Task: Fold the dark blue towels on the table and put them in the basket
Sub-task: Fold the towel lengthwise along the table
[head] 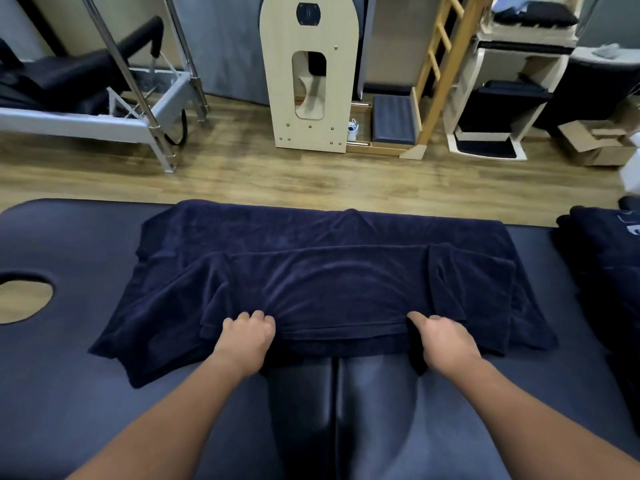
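A dark blue towel [325, 271] lies spread across the padded table [69, 393], with a folded layer on top of its middle. My left hand [246, 336] grips the near edge of that folded layer on the left. My right hand [446, 341] grips the same edge on the right, thumb on top. More dark blue towels [602, 258] lie piled at the table's right end. No basket is in view.
The table has a face hole [24, 296] at its left end. Beyond the far edge is wooden floor with a metal-framed exercise bed [104, 109], a wooden arched unit [310, 74], a ladder frame [440, 74] and a cardboard box [599, 143].
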`<state>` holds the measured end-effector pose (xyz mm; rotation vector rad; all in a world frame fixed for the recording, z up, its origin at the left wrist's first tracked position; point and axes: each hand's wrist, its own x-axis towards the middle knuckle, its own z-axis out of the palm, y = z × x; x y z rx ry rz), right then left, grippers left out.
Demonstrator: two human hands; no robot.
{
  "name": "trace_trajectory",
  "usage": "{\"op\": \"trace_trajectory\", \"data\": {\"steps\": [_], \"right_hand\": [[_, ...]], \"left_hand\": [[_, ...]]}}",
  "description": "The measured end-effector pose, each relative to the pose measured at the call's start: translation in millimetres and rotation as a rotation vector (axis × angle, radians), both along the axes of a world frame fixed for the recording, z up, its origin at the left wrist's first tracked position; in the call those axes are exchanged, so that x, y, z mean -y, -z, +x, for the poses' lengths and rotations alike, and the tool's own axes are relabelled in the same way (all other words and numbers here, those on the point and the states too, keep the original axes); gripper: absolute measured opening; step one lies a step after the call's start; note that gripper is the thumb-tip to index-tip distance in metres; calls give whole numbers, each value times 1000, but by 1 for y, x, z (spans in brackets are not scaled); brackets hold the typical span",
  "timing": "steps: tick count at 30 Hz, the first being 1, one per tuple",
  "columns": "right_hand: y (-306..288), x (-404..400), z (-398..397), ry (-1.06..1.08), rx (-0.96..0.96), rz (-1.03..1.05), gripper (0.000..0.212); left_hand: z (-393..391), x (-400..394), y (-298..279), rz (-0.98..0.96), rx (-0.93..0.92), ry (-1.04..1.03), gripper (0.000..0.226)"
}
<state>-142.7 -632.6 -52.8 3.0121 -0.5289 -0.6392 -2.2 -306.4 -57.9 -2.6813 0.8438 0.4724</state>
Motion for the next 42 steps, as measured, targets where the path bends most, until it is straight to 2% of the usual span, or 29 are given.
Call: {"op": "trace_trajectory", "data": {"steps": [10, 20, 26, 29, 31, 34, 37, 39, 42], "right_hand": [[1, -30, -103, 60, -2, 114, 68], [4, -53, -168, 57, 1, 81, 68], [7, -61, -188, 31, 3, 49, 68], [7, -57, -187, 44, 18, 111, 70], [4, -53, -185, 60, 33, 139, 69], [4, -51, -183, 64, 99, -45, 60], [3, -47, -183, 114, 93, -191, 66], [4, -40, -182, 119, 72, -199, 63], [0, -29, -177, 116, 104, -171, 40]], "left_hand": [[-89, -30, -6, 5, -61, -14, 36], [-157, -54, -6, 27, -68, -16, 38], [-172, -63, -10, 17, -130, 8, 40], [-163, -66, -21, -39, -242, 0, 43], [-161, -67, -23, -41, -244, -7, 47], [-164, -68, -14, 33, -75, 1, 59], [-166, -66, -5, 89, 45, 23, 66], [-162, -64, -4, 67, 59, 18, 56], [-145, -65, -4, -28, -60, -14, 41]]}}
